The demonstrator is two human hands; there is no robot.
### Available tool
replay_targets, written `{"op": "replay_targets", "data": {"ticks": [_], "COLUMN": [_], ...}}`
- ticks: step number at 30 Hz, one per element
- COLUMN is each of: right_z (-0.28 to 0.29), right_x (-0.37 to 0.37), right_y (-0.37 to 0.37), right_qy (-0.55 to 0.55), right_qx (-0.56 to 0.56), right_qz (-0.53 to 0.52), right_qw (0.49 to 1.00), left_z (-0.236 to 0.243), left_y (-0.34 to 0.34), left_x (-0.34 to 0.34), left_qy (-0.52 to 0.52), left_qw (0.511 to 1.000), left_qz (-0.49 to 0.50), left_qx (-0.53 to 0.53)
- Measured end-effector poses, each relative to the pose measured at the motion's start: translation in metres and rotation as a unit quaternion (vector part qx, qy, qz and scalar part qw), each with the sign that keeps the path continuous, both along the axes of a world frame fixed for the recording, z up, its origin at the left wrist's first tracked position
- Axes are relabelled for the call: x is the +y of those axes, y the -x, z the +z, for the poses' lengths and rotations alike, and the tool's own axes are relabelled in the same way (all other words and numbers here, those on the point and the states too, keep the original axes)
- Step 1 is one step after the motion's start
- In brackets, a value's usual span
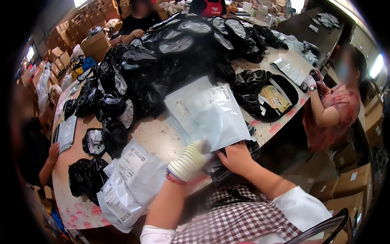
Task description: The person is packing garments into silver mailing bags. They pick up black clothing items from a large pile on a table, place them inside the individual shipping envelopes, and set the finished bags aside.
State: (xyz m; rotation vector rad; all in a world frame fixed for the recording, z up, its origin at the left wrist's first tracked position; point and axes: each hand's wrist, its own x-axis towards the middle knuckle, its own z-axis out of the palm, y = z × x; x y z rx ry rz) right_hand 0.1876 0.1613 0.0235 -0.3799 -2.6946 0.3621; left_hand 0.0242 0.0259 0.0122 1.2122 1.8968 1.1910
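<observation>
The left hand point(187, 162), in a striped knit glove, and the bare right hand point(235, 156) both press on the lower edge of a grey mailer point(209, 114) lying near the table's point(156, 138) near edge; the fingers lie flat on it, thumbs tucked under, so each holds the mailer loosely rather than clamping it. Under the mailer sits a dark stack point(239, 156) (only its edge shows). Left of the hands, at the near-left corner, lie more mailers point(130, 179). A heap of black bags point(162, 57) covers the table's middle and far side. A co-worker point(333, 105) stands at the right edge beside an open black bag point(264, 95).
</observation>
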Motion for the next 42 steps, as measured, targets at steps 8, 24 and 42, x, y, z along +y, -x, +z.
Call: {"op": "replay_targets", "data": {"ticks": [8,24,42], "right_z": [-0.001,0.002,0.035], "right_x": [0.038,0.055,0.122], "right_y": [-0.03,-0.103,-0.074], "right_qy": [-0.009,0.463,0.099], "right_qx": [-0.032,-0.045,-0.161], "right_qz": [-0.027,0.121,0.21], "right_qw": [0.999,0.877,0.959], "left_z": [0.019,0.004,0.015], "left_y": [0.002,0.007,0.022], "left_x": [0.004,-0.003,-0.005], "left_qy": [0.003,0.01,-0.059], "left_qw": [0.991,0.983,0.993], "left_qz": [-0.06,-0.024,-0.106], "left_qx": [-0.124,-0.181,-0.009]}}
